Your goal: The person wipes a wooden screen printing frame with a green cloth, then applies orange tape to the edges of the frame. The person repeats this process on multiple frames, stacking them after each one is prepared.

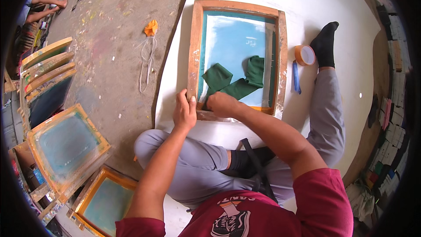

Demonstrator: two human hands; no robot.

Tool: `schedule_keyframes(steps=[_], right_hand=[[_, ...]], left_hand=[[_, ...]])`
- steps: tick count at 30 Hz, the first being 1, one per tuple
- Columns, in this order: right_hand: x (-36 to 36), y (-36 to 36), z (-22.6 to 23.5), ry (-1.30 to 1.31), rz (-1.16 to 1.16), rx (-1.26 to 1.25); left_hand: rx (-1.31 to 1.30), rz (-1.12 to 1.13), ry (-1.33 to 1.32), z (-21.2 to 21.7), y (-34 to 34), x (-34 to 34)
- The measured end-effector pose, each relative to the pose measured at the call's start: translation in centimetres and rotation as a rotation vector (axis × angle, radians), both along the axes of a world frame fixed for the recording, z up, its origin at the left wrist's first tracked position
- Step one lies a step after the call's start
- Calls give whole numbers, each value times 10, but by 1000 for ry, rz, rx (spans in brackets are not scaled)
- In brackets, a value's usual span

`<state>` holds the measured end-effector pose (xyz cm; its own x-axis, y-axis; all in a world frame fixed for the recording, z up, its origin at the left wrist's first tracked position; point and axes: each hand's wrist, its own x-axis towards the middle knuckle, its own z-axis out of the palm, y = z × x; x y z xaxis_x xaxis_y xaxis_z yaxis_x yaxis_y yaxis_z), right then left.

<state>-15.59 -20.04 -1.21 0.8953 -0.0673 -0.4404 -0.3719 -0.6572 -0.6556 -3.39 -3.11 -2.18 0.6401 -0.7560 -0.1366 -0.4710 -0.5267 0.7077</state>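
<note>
A wooden screen-printing frame [194, 39] with blue-green mesh lies flat on a white surface in front of me. My left hand [184, 113] grips the frame's near left corner, thumb up along the outer side of the wood. Over the mesh, by that same inside corner, my right hand [221, 104] is closed on a dark green cloth [240, 88]. The cloth spreads across the lower part of the mesh in folds, one end reaching toward the right. My right fingertips are hidden under the hand.
A roll of tape [305, 55] and a blue strip [296, 78] lie right of the frame, near my outstretched foot [325, 41]. More screen frames [69, 151] lean at left. An orange item with string [151, 28] lies on the stained floor. Another person's legs [46, 6] show far left.
</note>
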Motion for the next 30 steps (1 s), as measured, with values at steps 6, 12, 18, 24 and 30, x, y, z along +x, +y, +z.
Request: schedule_keyframes(steps=[6,12,18,24,30], right_hand=[[-23,-21,4,-6,112,-1],[25,10,10,24,63,-125],[5,-7,9,-243,310,-395],[2,-16,1,-494,234,-341],[9,-9,-4,-598,175,-348]], left_hand=[[12,5,-11,7,-3,-1],[37,-6,-33,7,-5,2],[25,1,13,10,-4,-1],[17,-10,20,9,-2,-2],[19,-3,46,10,-3,-1]])
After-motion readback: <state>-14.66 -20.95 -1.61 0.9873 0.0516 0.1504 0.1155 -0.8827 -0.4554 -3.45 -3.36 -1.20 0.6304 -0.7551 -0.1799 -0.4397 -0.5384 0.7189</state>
